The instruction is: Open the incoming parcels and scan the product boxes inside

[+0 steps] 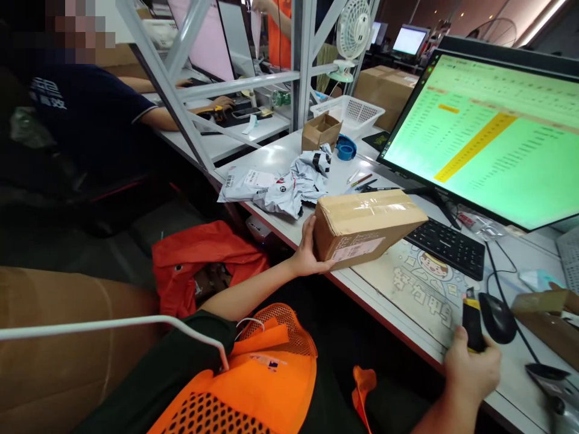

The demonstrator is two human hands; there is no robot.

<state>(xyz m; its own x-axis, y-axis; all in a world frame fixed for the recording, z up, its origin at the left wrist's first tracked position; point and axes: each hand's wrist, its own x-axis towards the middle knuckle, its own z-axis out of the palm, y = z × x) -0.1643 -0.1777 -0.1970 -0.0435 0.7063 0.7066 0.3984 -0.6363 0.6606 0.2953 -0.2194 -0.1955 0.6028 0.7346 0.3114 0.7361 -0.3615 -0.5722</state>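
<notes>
My left hand [309,252] grips the near end of a taped brown cardboard parcel [366,225] with a white label on its side; the parcel rests tilted on the front edge of the white desk [289,155]. My right hand [473,364] is closed round a black and yellow utility knife [471,319], held over the desk mat [420,289] just left of the black mouse [496,317]. The knife points up toward the keyboard [446,246]. The two hands are well apart.
A large monitor [488,135] with a green spreadsheet stands at the right. Crumpled grey mailer bags [280,187], a small open box [320,131], blue tape [346,147] and a white basket [350,111] lie further back. A seated person [90,114] works at the left desk behind a metal frame [181,90].
</notes>
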